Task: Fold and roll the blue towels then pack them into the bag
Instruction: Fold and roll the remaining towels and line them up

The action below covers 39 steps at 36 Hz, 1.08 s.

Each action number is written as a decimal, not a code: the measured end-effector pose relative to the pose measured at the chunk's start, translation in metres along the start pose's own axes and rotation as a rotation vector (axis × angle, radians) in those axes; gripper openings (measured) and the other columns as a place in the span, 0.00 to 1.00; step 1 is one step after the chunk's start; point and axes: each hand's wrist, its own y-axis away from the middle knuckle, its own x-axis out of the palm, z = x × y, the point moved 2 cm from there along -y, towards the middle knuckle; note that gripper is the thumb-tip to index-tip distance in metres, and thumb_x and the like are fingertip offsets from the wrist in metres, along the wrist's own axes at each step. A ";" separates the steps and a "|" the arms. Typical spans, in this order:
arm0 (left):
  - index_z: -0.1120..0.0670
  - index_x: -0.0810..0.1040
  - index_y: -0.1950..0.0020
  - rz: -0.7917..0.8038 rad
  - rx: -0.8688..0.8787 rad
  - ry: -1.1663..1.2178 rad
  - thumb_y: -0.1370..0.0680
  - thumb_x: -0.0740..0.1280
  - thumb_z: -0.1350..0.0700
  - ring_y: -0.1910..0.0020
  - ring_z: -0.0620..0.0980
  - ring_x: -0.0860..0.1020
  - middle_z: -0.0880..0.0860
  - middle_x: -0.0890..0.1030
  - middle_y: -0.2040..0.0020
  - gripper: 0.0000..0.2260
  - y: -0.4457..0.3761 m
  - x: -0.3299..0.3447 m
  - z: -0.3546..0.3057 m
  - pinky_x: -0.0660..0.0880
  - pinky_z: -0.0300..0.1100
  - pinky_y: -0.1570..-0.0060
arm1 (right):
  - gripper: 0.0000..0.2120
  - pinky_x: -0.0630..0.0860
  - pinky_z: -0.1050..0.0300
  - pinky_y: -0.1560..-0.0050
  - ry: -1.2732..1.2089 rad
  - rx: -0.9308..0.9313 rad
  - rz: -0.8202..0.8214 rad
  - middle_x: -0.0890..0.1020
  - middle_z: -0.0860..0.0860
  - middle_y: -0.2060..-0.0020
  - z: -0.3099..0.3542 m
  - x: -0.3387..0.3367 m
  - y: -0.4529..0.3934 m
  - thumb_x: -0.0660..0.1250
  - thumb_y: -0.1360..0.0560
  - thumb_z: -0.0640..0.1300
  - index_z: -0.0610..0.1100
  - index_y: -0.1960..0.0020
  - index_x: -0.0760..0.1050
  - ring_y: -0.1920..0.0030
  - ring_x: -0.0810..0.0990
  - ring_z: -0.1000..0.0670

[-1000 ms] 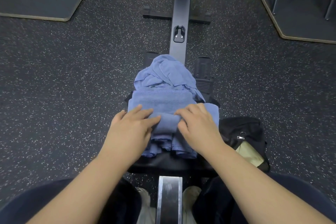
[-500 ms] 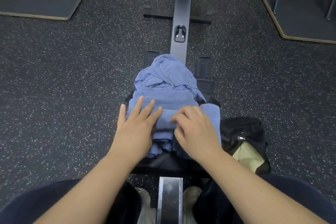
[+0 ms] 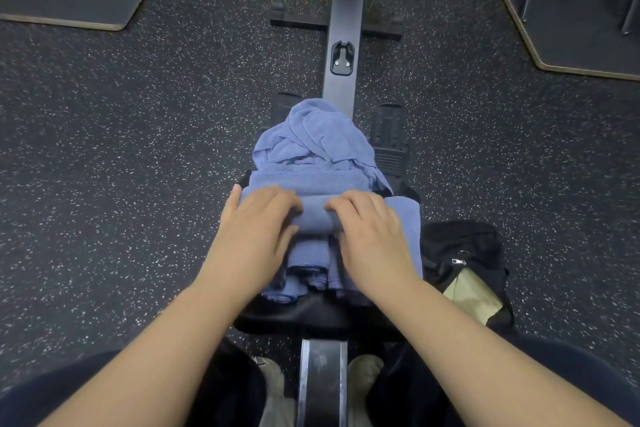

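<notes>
Now the person's left hand (image 3: 258, 229) and right hand (image 3: 372, 236) are curling their fingers over a half-rolled blue towel (image 3: 315, 215) lying on a black seat (image 3: 311, 317). Beyond the fingertips, a crumpled blue towel (image 3: 311, 139) is sitting. Right of the right-hand fingers, a black bag (image 3: 465, 263) is lying on the floor, gaping on pale lining; its contents cannot be made out.

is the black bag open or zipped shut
Open: the black bag on the floor gapes at its near end, showing a tan lining or item inside; nothing blue shows in it.

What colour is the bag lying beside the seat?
The bag is black with a pale yellowish-tan panel or lining showing, seen in the head view.
</notes>
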 end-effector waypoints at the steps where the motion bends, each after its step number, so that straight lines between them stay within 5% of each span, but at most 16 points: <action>1: 0.49 0.75 0.50 -0.009 0.009 -0.008 0.28 0.71 0.60 0.45 0.48 0.71 0.47 0.78 0.49 0.11 -0.001 -0.002 -0.001 0.56 0.57 0.32 | 0.18 0.64 0.55 0.50 0.000 0.006 0.007 0.77 0.49 0.49 -0.001 0.000 -0.001 0.63 0.34 0.37 0.46 0.45 0.74 0.48 0.71 0.47; 6: 0.49 0.78 0.52 0.010 -0.008 -0.017 0.28 0.72 0.59 0.43 0.50 0.74 0.46 0.79 0.46 0.09 -0.003 -0.007 -0.001 0.56 0.61 0.32 | 0.20 0.63 0.56 0.47 -0.011 0.016 0.031 0.78 0.48 0.48 -0.004 0.001 -0.006 0.67 0.34 0.35 0.45 0.43 0.74 0.47 0.69 0.47; 11: 0.49 0.80 0.47 0.084 -0.014 -0.083 0.37 0.78 0.63 0.36 0.57 0.75 0.50 0.80 0.41 0.21 -0.003 -0.006 -0.004 0.58 0.68 0.36 | 0.19 0.71 0.51 0.47 -0.041 0.044 0.052 0.78 0.49 0.48 -0.008 0.003 -0.012 0.67 0.32 0.33 0.45 0.43 0.76 0.46 0.72 0.46; 18: 0.50 0.83 0.46 0.006 0.066 -0.121 0.38 0.80 0.64 0.39 0.57 0.79 0.49 0.82 0.43 0.22 -0.002 -0.010 -0.005 0.58 0.63 0.38 | 0.16 0.71 0.51 0.47 -0.109 0.069 0.076 0.79 0.49 0.48 -0.011 0.002 -0.021 0.61 0.29 0.36 0.45 0.43 0.77 0.47 0.74 0.44; 26: 0.52 0.78 0.35 0.223 0.018 -0.270 0.43 0.83 0.55 0.33 0.60 0.74 0.51 0.77 0.34 0.37 -0.003 -0.005 -0.002 0.64 0.72 0.43 | 0.15 0.73 0.48 0.45 -0.138 0.102 0.099 0.80 0.48 0.48 -0.011 0.000 -0.029 0.59 0.26 0.40 0.44 0.41 0.78 0.47 0.76 0.43; 29: 0.50 0.70 0.27 0.297 -0.046 -0.228 0.34 0.78 0.52 0.25 0.56 0.62 0.49 0.68 0.26 0.36 -0.005 -0.007 -0.007 0.56 0.68 0.34 | 0.15 0.74 0.45 0.46 -0.164 0.101 0.085 0.79 0.48 0.48 -0.005 -0.005 -0.031 0.57 0.26 0.41 0.45 0.43 0.77 0.46 0.76 0.43; 33: 0.42 0.45 0.21 0.410 -0.137 -0.209 0.21 0.62 0.46 0.23 0.47 0.37 0.40 0.42 0.21 0.34 -0.011 -0.008 -0.009 0.41 0.57 0.26 | 0.12 0.74 0.44 0.47 -0.167 0.052 0.069 0.77 0.50 0.48 0.004 -0.009 -0.030 0.61 0.29 0.40 0.46 0.47 0.76 0.47 0.75 0.43; 36: 0.42 0.42 0.22 0.428 -0.163 -0.182 0.20 0.60 0.45 0.24 0.45 0.33 0.40 0.39 0.22 0.34 -0.013 -0.006 -0.007 0.42 0.57 0.26 | 0.20 0.73 0.47 0.43 -0.119 0.032 0.084 0.77 0.49 0.47 0.004 -0.004 -0.029 0.72 0.35 0.36 0.44 0.45 0.75 0.45 0.74 0.44; 39: 0.42 0.42 0.21 0.423 -0.154 -0.177 0.20 0.59 0.46 0.27 0.42 0.31 0.40 0.39 0.22 0.33 -0.014 -0.006 -0.007 0.41 0.56 0.26 | 0.24 0.66 0.52 0.40 -0.104 0.046 0.074 0.77 0.49 0.46 0.002 0.001 -0.029 0.72 0.38 0.35 0.45 0.43 0.74 0.44 0.73 0.45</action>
